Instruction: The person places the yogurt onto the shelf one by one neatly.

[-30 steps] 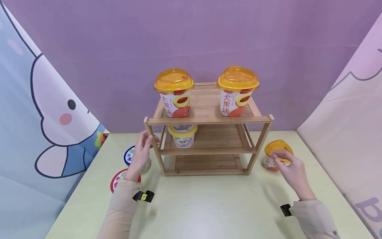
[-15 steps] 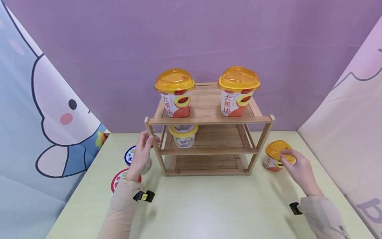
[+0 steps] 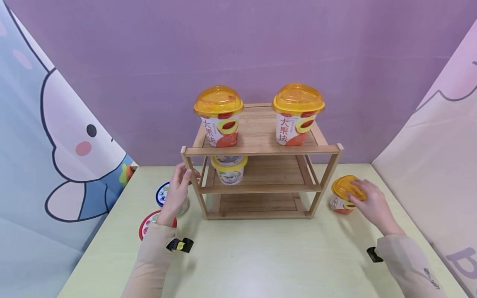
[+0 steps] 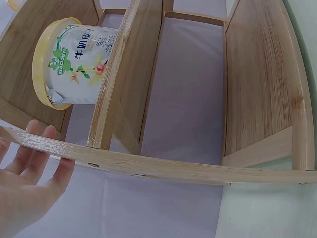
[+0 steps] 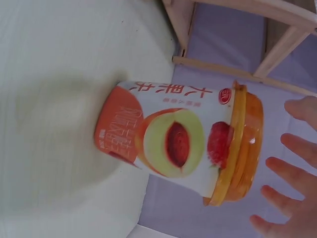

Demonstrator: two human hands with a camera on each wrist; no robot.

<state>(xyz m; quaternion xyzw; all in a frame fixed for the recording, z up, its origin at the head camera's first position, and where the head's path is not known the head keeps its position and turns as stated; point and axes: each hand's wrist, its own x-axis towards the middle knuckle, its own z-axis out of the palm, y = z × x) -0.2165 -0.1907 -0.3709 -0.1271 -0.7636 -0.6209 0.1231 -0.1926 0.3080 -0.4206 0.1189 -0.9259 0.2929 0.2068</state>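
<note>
On the table right of the wooden rack (image 3: pixel 261 188) stands a yogurt cup (image 3: pixel 340 205) with an orange domed lid, upright. My right hand (image 3: pixel 374 207) is over that lid with its fingers spread. In the right wrist view the fingers of the right hand (image 5: pixel 297 183) are apart from the lid of the yogurt cup (image 5: pixel 173 139). My left hand (image 3: pixel 178 190) holds the rack's left front post, with fingers behind it, also seen in the left wrist view. Two matching yogurt cups, a left one (image 3: pixel 223 134) and a right one (image 3: pixel 292 132), stand on the top shelf.
On the middle shelf, at the left, are white tubs (image 3: pixel 230 176) with yellow lids, one apparently on the other. A blue-lidded jar (image 3: pixel 162 193) and a red-lidded jar (image 3: pixel 146 223) stand by my left forearm. A purple cloth (image 3: pixel 257 49) hangs behind.
My right hand has shifted right over the cup's lid, and its pinched fingers have spread. The cup stands where it was. My left hand stays on the post.
</note>
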